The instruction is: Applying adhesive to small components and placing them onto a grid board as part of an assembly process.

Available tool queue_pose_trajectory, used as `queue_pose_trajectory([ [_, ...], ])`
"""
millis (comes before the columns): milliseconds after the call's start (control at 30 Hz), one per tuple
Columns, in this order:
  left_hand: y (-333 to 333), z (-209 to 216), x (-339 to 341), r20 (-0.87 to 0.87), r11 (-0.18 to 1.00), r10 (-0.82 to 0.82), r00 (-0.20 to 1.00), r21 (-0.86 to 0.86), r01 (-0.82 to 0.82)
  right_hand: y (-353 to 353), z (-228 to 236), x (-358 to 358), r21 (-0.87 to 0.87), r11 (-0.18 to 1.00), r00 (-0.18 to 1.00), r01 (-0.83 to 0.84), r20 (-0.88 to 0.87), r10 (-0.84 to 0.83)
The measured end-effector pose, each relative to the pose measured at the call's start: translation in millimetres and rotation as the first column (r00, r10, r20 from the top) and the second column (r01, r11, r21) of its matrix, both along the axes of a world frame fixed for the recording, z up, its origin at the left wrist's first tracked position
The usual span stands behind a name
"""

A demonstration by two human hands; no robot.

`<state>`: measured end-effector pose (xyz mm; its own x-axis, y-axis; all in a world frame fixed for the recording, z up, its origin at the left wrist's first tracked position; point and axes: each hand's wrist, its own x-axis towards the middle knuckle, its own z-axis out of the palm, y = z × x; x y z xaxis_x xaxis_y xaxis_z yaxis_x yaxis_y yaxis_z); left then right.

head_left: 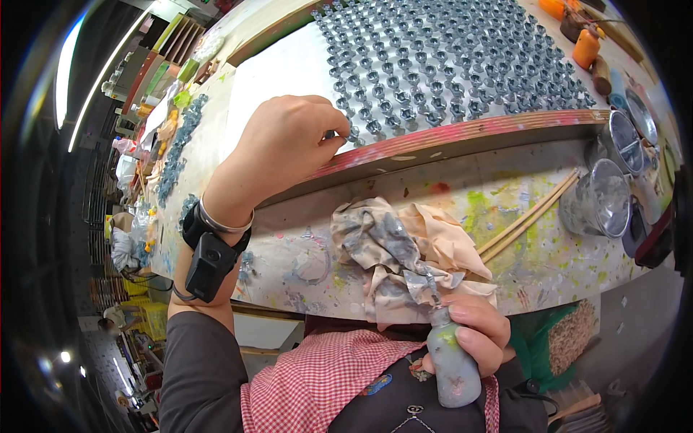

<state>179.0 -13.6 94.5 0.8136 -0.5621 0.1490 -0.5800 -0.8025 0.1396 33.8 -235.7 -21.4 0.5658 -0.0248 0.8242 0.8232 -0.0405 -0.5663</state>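
My left hand (289, 133) reaches over the near edge of a wood-framed tray (462, 138), its fingers pinched together on a small blue-grey piece (352, 134). Many similar pieces stand in rows on the white sheet (278, 79) inside the tray, to the right of that hand. Close to my body, my right hand (480, 333) is wrapped round a grey, paint-smeared squeeze bottle (455, 372). The bottle is upright and slightly tilted, its thin nozzle pointing up over the stained cloth (372, 234).
Two wooden sticks (530, 215) lie right of the cloth, beside metal cups (606, 198). An orange bottle (587, 46) stands at the far right. More blue-grey pieces (173, 159) are heaped along the left. A green bag (556, 343) hangs below the table edge.
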Motion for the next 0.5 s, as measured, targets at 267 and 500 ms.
queue_pose_trajectory([
  [267, 0.5, -2.2, 1.0, 0.029, 0.999, -0.051, 0.998, 0.015, 0.051, -1.6, 0.7, 0.8, -0.018, 1.000, 1.000, -0.011, 0.007, 0.011],
  [500, 2.6, -1.9, 1.9, 0.013, 0.997, -0.075, 0.997, -0.002, 0.075, 1.9, -1.0, 4.4, 0.092, 0.995, 0.998, -0.029, 0.062, 0.023],
])
